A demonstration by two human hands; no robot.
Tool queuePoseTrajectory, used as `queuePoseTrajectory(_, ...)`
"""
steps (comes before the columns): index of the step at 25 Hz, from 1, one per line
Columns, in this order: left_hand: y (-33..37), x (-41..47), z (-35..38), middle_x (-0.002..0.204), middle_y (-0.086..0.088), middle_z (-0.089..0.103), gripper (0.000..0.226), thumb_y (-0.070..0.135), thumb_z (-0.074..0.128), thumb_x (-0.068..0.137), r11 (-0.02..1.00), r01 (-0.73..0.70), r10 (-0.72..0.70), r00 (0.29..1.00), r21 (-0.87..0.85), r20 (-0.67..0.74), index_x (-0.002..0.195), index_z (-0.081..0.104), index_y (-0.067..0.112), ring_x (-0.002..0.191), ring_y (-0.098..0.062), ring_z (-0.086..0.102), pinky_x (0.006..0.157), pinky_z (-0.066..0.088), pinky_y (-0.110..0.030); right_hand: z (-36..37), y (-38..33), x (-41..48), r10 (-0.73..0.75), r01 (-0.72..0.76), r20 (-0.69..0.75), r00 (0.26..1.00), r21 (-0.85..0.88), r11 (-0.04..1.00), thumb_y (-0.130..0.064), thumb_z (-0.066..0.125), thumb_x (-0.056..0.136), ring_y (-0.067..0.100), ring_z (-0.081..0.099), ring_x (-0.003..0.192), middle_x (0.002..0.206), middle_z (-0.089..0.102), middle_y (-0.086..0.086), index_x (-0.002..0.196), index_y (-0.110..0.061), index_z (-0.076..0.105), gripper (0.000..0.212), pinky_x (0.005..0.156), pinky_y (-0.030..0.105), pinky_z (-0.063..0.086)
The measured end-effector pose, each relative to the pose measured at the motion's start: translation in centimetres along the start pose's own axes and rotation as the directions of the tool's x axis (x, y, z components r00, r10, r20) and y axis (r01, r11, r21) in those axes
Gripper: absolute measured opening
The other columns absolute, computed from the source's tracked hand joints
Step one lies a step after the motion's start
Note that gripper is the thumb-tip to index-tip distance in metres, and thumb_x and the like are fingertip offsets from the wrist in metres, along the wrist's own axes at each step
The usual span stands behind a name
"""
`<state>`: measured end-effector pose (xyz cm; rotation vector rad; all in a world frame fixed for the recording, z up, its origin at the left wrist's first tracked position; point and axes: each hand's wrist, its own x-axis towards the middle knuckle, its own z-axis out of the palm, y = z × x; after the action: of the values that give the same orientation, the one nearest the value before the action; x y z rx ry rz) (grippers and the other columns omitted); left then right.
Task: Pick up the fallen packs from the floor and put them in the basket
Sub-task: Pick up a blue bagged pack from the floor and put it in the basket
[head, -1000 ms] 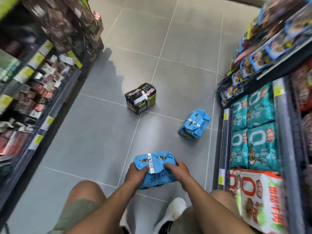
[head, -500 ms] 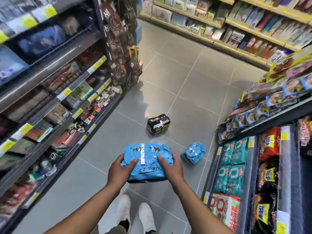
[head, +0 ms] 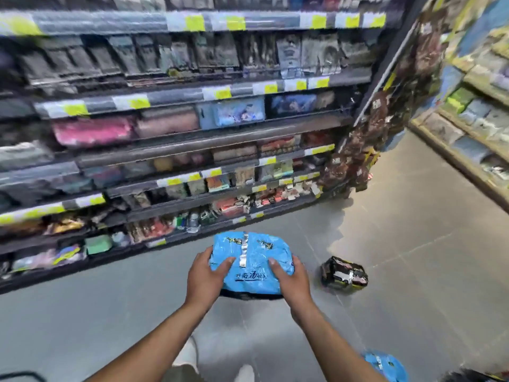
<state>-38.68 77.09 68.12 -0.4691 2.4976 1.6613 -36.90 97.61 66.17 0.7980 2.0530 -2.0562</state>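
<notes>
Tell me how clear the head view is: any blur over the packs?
Head view: the shelves are smeared by motion blur, price tags streaked; the blue pack between the left hand and right hand is fairly sharp; the black pack on the floor is soft but readable; the second blue pack is cut by the bottom edge.

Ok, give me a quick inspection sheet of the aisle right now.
Surface: grey tiled floor.
Job's things: blue pack held off the floor; black pack and second blue pack lie on the floor; basket not seen.
Clutter: nothing seen.
Hands: left hand and right hand each grip a side of the blue pack.
Cables: nothing seen.
Surroundings: stocked shelves ahead, more at far right.
</notes>
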Motion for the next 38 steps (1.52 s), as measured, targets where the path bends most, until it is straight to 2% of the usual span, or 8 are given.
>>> queuePoseTrajectory(4,-4.2,-1.8,-10.2,0.101,0.010,0.064,0.025,0.038,0.075,0.086,0.990,0.089,-0.118,0.948,-0.111,-0.296,0.109,0.068,0.032,0.091,0.000,0.061,0.070,0.041,-0.015,11.1,-1.6,-0.6,-0.023,0.072,0.283,0.959,-0.165,0.984,-0.036,0.082,0.083,0.019,0.076,0.091,0.102,0.078,0.001,0.108,-0.018,0.067,0.035,0.084,0.047,0.062)
queuePoseTrajectory(6,-5.9,-3.3,-14.7,0.101,0.011,0.065,0.020,0.039,0.075,0.086,0.979,0.113,-0.174,0.896,-0.169,-0.408,0.104,0.068,0.036,0.092,-0.005,0.063,0.072,0.044,-0.021,16.6,-1.8,-1.9,-0.022,0.111,0.404,0.915,-0.198,0.974,-0.042,0.082,0.078,0.020,0.076,0.092,0.102,0.078,0.001,0.109,-0.020,0.067,0.041,0.085,0.048,0.062)
queuePoseTrajectory(12,-14.8,-10.9,-30.9,0.099,0.009,0.071,0.014,0.043,0.077,0.082,0.923,0.128,-0.354,0.652,-0.364,-0.670,0.094,0.069,0.044,0.090,-0.008,0.068,0.081,0.055,-0.036,35.8,0.9,-11.8,0.003,0.259,0.710,0.704,-0.261,0.930,-0.021,0.080,0.088,0.019,0.075,0.092,0.101,0.079,-0.002,0.109,-0.021,0.068,0.024,0.085,0.042,0.061)
queuePoseTrajectory(16,-19.5,-17.2,-39.8,0.103,0.011,0.066,0.016,0.044,0.076,0.083,0.896,0.138,-0.430,0.508,-0.423,-0.746,0.091,0.063,0.050,0.094,-0.007,0.066,0.085,0.053,-0.034,45.3,3.6,-20.2,0.037,0.332,0.801,0.598,-0.290,0.898,-0.023,0.080,0.088,0.019,0.075,0.092,0.101,0.078,-0.001,0.105,-0.021,0.068,0.021,0.084,0.042,0.061)
queuePoseTrajectory(19,-23.3,-21.8,-45.9,0.105,0.011,0.065,0.019,0.044,0.076,0.084,0.879,0.132,-0.470,0.393,-0.457,-0.790,0.091,0.060,0.052,0.095,-0.008,0.065,0.085,0.051,-0.033,52.0,5.7,-26.8,0.092,0.395,0.870,0.484,-0.311,0.864,-0.039,0.079,0.079,0.020,0.076,0.092,0.099,0.079,-0.001,0.107,-0.019,0.070,0.036,0.086,0.048,0.061)
queuePoseTrajectory(28,-31.5,-29.1,-57.4,0.103,0.011,0.061,0.026,0.046,0.071,0.088,0.803,0.135,-0.592,0.082,-0.580,-0.801,0.110,0.063,0.035,0.090,-0.004,0.061,0.071,0.045,-0.022,67.6,10.6,-39.1,0.270,0.492,0.938,0.217,-0.344,0.800,-0.041,0.080,0.079,0.021,0.076,0.093,0.102,0.079,0.000,0.112,-0.019,0.070,0.041,0.087,0.051,0.061)
queuePoseTrajectory(32,-35.1,-29.3,-62.9,0.104,0.006,0.066,0.025,0.045,0.073,0.086,0.777,0.110,-0.621,-0.030,-0.620,-0.784,0.107,0.065,0.034,0.091,-0.011,0.066,0.082,0.055,-0.037,75.7,12.1,-42.4,0.315,0.529,0.942,0.114,-0.325,0.784,-0.028,0.078,0.089,0.016,0.076,0.092,0.103,0.078,-0.003,0.113,-0.021,0.069,0.027,0.088,0.047,0.061)
queuePoseTrajectory(38,-39.0,-28.3,-72.6,0.103,0.007,0.070,0.021,0.044,0.074,0.085,0.753,0.097,-0.629,-0.182,-0.650,-0.756,0.102,0.067,0.035,0.091,-0.012,0.067,0.084,0.056,-0.041,88.6,13.5,-46.9,0.390,0.595,0.920,-0.022,-0.302,0.745,-0.045,0.079,0.081,0.013,0.075,0.093,0.103,0.078,-0.007,0.112,-0.027,0.068,0.037,0.090,0.046,0.060)
